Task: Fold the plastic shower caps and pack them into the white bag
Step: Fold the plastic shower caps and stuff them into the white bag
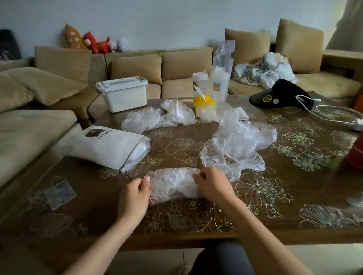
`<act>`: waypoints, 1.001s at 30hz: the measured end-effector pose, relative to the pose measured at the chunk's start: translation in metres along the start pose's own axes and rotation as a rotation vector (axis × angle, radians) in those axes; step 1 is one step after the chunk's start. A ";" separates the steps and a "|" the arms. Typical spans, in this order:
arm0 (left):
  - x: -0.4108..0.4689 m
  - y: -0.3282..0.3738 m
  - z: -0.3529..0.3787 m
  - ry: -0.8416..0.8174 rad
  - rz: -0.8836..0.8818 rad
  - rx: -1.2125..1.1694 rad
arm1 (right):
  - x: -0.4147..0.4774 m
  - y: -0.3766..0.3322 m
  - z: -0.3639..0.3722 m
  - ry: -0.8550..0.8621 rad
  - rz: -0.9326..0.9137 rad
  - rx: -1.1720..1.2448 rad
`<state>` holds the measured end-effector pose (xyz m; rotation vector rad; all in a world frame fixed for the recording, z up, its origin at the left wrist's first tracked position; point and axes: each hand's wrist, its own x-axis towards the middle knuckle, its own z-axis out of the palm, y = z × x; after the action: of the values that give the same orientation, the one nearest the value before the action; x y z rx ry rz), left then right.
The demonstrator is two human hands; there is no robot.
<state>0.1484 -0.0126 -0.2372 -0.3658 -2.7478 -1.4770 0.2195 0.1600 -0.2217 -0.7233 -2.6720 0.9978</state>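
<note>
Your left hand [134, 195] and right hand [212, 184] each hold a pinching grip on one end of the folded cap [173, 183] on the table [279, 196]; fingertips partly hidden. Behind left lies the bag [109, 148], contents indistinct; loose caps [235, 145] farther back.

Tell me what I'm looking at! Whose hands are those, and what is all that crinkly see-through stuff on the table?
No machine here. The camera sits on a person's head and looks down, so you see that person's own hands. The left hand and the right hand hold the edges of one thin plastic shower cap, bunched up on the brown flowery table. More crumpled caps lie farther back. The white bag with a bear picture lies on its side to the left, with plastic showing at its open end. A yellow carton and a black visor sit on the table too.
</note>
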 end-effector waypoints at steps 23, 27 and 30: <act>0.010 0.027 -0.002 0.144 0.511 0.455 | -0.004 -0.024 0.019 0.257 -0.355 -0.199; 0.016 0.011 0.010 -0.165 0.488 0.561 | -0.005 -0.016 0.041 -0.061 -0.452 -0.279; 0.017 -0.007 0.013 -0.323 0.352 0.649 | -0.009 -0.004 0.046 -0.197 -0.398 -0.360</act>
<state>0.1315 -0.0017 -0.2481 -1.0532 -2.9697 -0.4389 0.2096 0.1271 -0.2538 -0.1295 -3.0348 0.5169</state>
